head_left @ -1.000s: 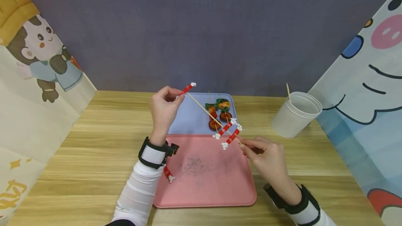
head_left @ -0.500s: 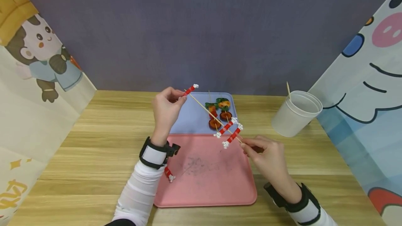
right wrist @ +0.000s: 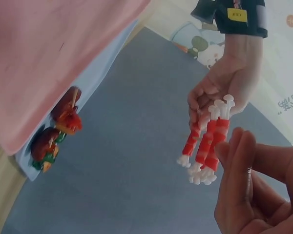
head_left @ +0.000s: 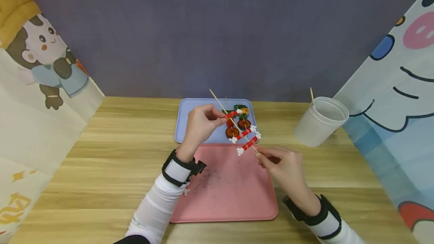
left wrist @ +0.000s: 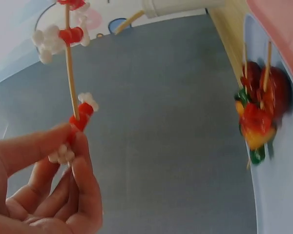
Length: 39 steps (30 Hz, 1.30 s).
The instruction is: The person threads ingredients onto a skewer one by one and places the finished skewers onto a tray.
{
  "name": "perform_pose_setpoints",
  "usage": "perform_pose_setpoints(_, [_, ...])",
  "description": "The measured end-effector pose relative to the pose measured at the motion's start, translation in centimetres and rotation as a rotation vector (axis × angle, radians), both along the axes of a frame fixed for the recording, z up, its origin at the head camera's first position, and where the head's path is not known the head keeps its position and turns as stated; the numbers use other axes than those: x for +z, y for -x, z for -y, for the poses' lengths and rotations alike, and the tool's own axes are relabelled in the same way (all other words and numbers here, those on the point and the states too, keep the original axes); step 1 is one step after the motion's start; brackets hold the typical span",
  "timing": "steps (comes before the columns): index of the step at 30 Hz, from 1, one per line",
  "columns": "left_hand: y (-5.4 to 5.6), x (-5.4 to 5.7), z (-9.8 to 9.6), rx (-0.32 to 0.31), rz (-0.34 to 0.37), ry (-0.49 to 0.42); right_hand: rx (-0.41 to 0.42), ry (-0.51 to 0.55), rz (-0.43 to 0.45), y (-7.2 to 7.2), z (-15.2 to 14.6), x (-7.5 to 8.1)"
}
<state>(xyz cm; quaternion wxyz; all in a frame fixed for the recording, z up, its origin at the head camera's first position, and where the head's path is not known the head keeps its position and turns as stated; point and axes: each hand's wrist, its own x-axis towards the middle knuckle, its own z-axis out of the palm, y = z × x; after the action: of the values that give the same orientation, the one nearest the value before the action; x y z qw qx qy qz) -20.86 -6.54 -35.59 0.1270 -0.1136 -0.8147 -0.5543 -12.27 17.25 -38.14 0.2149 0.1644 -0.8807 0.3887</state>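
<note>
Near its lower end, my right hand pinches a thin wooden skewer that slants up to the left over the trays. Two red-wrapped rolls of white enoki mushrooms sit side by side on it, close to the right fingers. Farther up the stick, my left hand pinches a third enoki roll between thumb and fingers. In the left wrist view the skewer passes into that roll. Another enoki roll lies on the pink tray, mostly hidden by the left wrist.
A blue tray behind the pink one bears skewers of toy food with brown, green and orange pieces. At the right stands a white cup with a wooden stick leaning in it. A grey panel closes the back.
My left hand has slid the third enoki roll down the skewer toward the other two, moving right and nearer. The skewer's tip now shows beyond it. My right hand has barely shifted.
</note>
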Motion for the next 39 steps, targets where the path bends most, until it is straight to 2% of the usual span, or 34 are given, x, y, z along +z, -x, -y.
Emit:
perform_pose_setpoints(5, [-0.2, -0.2, -0.2, 0.000, -0.008, -0.004, -0.009, -0.005, -0.008, 0.2, 0.1, -0.1])
perform_pose_setpoints(11, [-0.7, -0.4, -0.9, -0.034, 0.006, -0.002, -0.012, -0.018, 0.022, 0.5, 0.3, 0.0])
perform_pose_setpoints(16, [-0.8, -0.4, -1.2, -0.034, 0.015, -0.005, -0.024, -0.027, 0.002, 0.8, 0.6, 0.1])
perform_pose_setpoints(27, [-0.6, -0.4, -1.3, -0.051, 0.024, 0.004, -0.016, -0.009, -0.021, 1.4, 0.8, 0.1])
perform_pose_setpoints(33, [-0.3, -0.2, -0.3, -0.111, 0.010, 0.093, -0.022, -0.010, -0.003, 1.6, 0.7, -0.1])
perform_pose_setpoints(36, [-0.2, 0.0, 0.8, -0.121, -0.009, 0.126, -0.031, -0.005, 0.015, 1.8, 0.3, -0.3])
perform_pose_setpoints(39, [-0.4, 0.1, 2.0, -0.124, -0.025, 0.171, -0.054, -0.021, -0.004, 1.9, -0.3, -0.6])
